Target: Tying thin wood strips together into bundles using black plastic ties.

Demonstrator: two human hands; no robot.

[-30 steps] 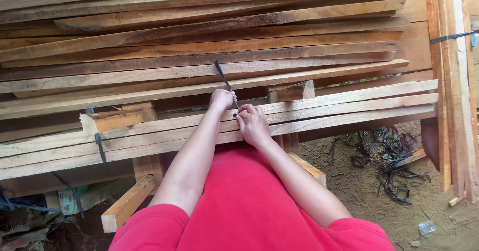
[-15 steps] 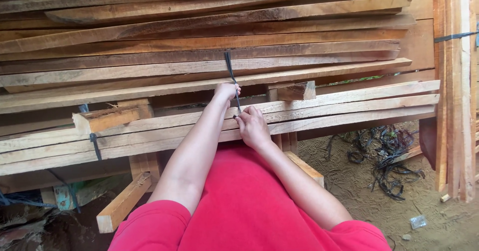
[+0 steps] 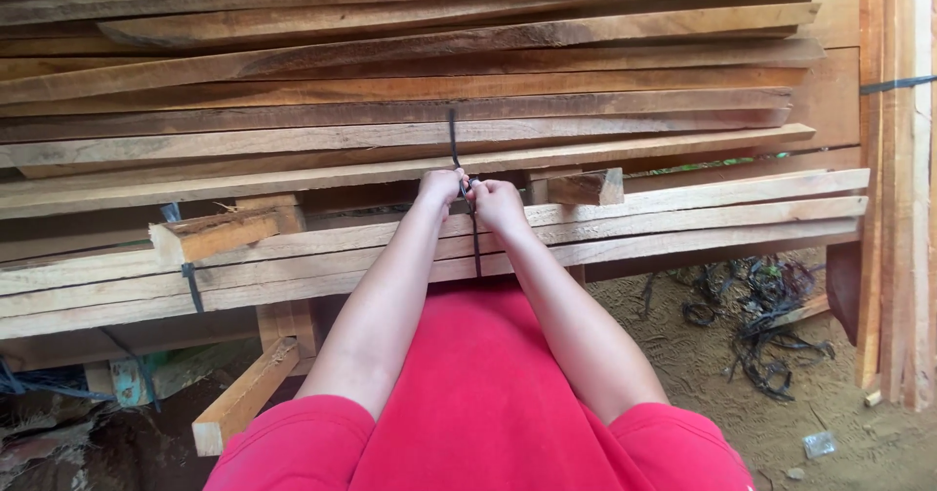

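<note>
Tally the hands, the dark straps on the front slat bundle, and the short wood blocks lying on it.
Hands: 2, left hand and right hand
Straps: 2, middle strap, left strap
Blocks: 2, left block, right block
Total: 6

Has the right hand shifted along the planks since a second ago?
Yes. The right hand has gone up off the front planks toward the stack, and now meets the left hand at the black strap.

Timber trestle [image 3: 283, 330] w/ strapped planks [image 3: 683, 220]
</note>
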